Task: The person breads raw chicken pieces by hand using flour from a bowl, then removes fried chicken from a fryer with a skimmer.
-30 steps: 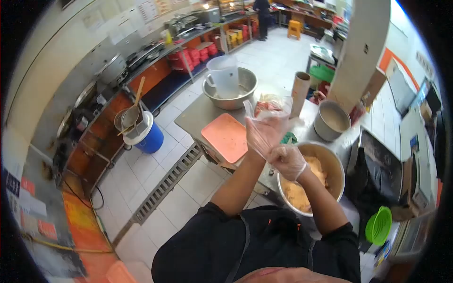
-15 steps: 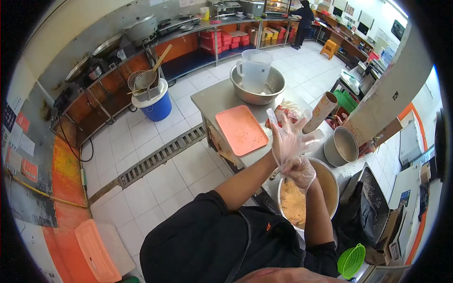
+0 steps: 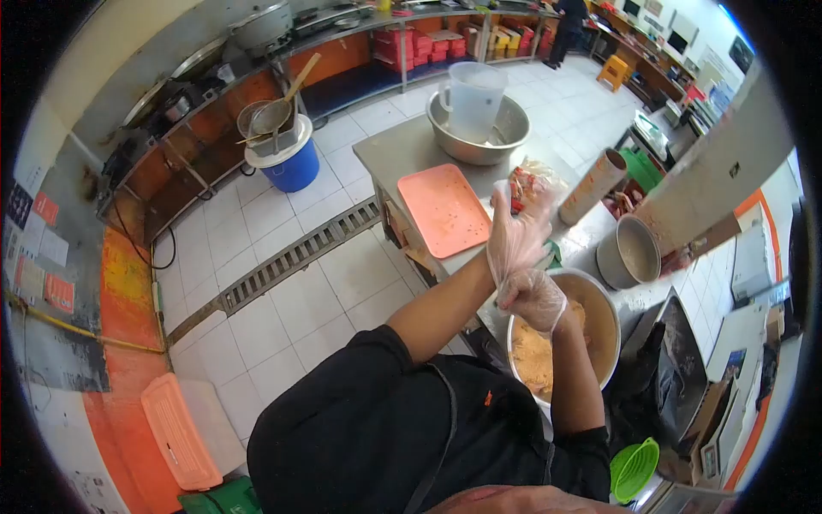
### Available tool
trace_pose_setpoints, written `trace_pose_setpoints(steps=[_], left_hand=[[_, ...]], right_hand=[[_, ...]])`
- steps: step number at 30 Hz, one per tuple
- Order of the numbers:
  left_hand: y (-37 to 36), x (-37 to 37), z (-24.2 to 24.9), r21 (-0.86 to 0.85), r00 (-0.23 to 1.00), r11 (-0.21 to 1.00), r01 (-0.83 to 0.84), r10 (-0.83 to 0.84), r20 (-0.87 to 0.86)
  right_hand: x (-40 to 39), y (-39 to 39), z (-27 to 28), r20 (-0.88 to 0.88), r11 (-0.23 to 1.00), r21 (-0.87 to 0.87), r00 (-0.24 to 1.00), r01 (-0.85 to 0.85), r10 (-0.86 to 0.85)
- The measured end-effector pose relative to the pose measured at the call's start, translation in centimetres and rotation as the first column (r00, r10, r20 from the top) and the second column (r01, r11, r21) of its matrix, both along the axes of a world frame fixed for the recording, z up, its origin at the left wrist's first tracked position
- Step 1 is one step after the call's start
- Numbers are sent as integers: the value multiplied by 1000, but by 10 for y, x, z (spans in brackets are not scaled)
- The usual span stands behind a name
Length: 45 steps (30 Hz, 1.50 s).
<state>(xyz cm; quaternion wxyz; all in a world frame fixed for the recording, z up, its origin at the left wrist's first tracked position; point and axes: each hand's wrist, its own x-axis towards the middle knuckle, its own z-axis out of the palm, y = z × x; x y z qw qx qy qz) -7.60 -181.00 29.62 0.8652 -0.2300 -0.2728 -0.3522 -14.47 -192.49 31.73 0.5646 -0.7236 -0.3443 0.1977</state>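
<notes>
My left hand [image 3: 516,233] is raised over the table's near side with its fingers stretched out, inside a clear plastic glove [image 3: 499,259]. Its fingertips are smeared by motion. Just below, my right hand [image 3: 535,300], also gloved in clear plastic, pinches the cuff of the left glove at the wrist. Under both hands stands a large metal bowl [image 3: 606,343] with an orange-tan crumbly mix [image 3: 533,360] in it. Left of my left hand lies a pink tray [image 3: 443,210] with a few crumbs. Beyond the fingers is a clear plastic bag [image 3: 539,182] with red items.
A metal basin [image 3: 441,137] holds a plastic measuring jug [image 3: 477,101]. On the right are a tall cylinder [image 3: 592,186], a metal pot [image 3: 629,251] and a green basket [image 3: 634,470]. A blue bucket [image 3: 293,170] stands across the floor drain [image 3: 300,254]. Another person [image 3: 567,30] stands far back.
The view has tilted down a little. My left fingers have come closer together and tilted, and the glove sits closer around the hand. My right hand keeps its grip at the cuff.
</notes>
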Motion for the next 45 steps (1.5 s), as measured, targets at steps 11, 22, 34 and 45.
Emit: trace_pose_setpoints(steps=[11, 22, 34, 45], left_hand=[[-4, 0, 15, 606, 792, 612, -508, 609, 49], [-110, -7, 5, 640, 772, 507, -578, 594, 226], [-151, -63, -82, 894, 984, -447, -40, 138, 113], [-159, -74, -166, 795, 974, -599, 96, -110, -200]], right_hand=[[-27, -54, -29, 172, 910, -6, 897, 414, -407], [-58, -80, -36, 760, 662, -26, 446, 749, -474], [-45, -275, -151, 15, 502, -461, 571, 732, -821], [-85, -176, -177, 139, 208, -821, 541, 531, -830]])
